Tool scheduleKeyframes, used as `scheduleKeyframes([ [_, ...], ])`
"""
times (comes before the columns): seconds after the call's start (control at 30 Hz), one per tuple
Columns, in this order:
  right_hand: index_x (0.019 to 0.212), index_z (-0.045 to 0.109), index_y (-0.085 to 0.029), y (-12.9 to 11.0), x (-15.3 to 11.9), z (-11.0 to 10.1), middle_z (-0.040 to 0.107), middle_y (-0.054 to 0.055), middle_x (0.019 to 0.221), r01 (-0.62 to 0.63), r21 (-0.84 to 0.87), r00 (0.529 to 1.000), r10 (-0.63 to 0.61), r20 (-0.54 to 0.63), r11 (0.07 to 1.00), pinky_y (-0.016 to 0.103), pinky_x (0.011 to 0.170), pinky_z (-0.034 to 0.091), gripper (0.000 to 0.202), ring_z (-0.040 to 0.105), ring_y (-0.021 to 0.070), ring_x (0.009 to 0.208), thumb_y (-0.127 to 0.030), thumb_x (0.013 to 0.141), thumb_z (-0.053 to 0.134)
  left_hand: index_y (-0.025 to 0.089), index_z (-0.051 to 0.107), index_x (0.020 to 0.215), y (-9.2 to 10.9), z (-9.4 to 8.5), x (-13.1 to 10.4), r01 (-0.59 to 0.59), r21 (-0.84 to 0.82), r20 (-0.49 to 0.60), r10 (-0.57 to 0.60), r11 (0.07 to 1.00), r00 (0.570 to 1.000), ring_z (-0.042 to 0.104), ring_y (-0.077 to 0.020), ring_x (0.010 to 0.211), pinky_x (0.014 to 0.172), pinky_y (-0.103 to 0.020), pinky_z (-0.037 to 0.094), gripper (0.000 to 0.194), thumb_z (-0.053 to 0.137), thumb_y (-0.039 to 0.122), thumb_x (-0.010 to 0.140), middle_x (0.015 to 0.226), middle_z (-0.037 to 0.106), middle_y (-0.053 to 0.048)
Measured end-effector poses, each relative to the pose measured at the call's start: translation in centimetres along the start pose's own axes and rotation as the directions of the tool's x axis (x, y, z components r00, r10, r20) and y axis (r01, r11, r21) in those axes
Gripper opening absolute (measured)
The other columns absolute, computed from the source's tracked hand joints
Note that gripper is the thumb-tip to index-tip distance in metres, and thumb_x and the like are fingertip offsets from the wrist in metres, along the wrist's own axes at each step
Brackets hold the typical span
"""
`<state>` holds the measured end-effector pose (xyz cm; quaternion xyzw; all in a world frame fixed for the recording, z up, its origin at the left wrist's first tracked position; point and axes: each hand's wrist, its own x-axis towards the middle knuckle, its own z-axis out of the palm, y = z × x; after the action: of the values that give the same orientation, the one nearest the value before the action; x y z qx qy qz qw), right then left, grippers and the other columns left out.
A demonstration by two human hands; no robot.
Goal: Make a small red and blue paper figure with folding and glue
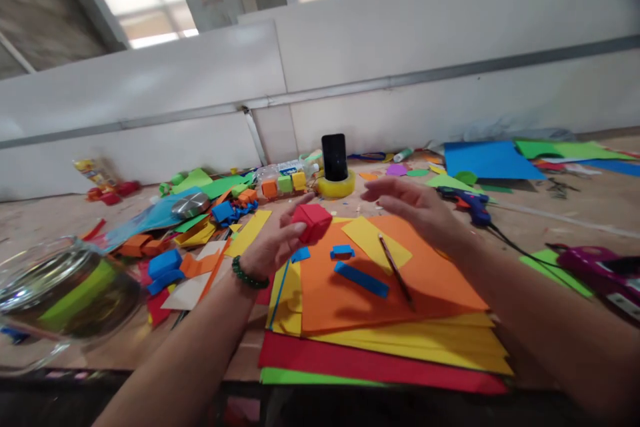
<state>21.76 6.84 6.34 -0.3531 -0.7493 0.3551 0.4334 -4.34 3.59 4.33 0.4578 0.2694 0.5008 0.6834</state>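
Between the thumb and fingers of my left hand (273, 240) is a red paper cube (313, 223), held above the stack's left side. My right hand (417, 210) hovers over the far right part of the orange sheet (430, 280), fingers stretched out and nothing in them. Below the hands, a pencil (395, 270) lies partly across a yellow paper piece (373, 240). A blue strip (361, 279) and a small folded blue piece (343, 252) rest on the orange sheet. Yellow sheets (425, 347) and a red sheet (380, 363) lie underneath.
A glass pot (65, 293) of liquid stands at the near left, beside scattered paper cubes and scraps. A phone (335, 157) leans upright in a yellow tape roll (336, 185). At right lie a blue glue gun (470, 205) with its cord and a magenta power strip (600, 273).
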Motion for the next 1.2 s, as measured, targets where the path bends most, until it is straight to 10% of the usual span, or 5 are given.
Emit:
scheduleKeyframes([
  [0.33, 0.083, 0.07, -0.02, 4.0, 0.1, -3.0, 0.071, 0.007, 0.08, 0.018, -0.643, 0.98, 0.115, 0.164, 0.766, 0.033, 0.064, 0.045, 0.027, 0.063, 0.022, 0.073, -0.042, 0.083, 0.055, 0.015, 0.068, 0.104, 0.5, -2.9, 1.2, -0.045, 0.158, -0.102, 0.061, 0.986, 0.993, 0.066, -0.0143, 0.081, 0.074, -0.023, 0.051, 0.042, 0.081, 0.015, 0.065, 0.094, 0.072, -0.004],
  [0.87, 0.095, 0.059, -0.02, 1.1, -2.2, 2.6, 0.063, 0.0, 0.074, 0.092, -0.279, 0.987, -0.051, 0.15, 0.956, 0.026, 0.056, 0.05, 0.035, 0.058, 0.013, 0.062, -0.044, 0.074, 0.074, 0.019, 0.067, 0.117, -1.2, -2.5, 1.1, 0.11, 0.082, 0.049, -0.114, 0.991, 0.992, 0.066, -0.0164, 0.09, 0.079, -0.024, 0.051, 0.05, 0.08, 0.016, 0.069, 0.107, 0.071, -0.006],
  [1.2, 0.1, 0.061, -0.021, 1.6, -3.2, 5.1, 0.068, 0.002, 0.093, 0.223, -0.23, 0.974, -0.223, 0.029, 0.947, 0.028, 0.077, 0.055, 0.019, 0.066, 0.0143, 0.082, -0.028, 0.083, 0.067, 0.019, 0.068, 0.114, -1.9, -0.5, 0.6, 0.162, 0.093, 0.032, -0.165, 0.982, 0.986, 0.065, -0.0185, 0.09, 0.076, -0.026, 0.051, 0.052, 0.084, 0.024, 0.065, 0.105, 0.071, -0.007],
])
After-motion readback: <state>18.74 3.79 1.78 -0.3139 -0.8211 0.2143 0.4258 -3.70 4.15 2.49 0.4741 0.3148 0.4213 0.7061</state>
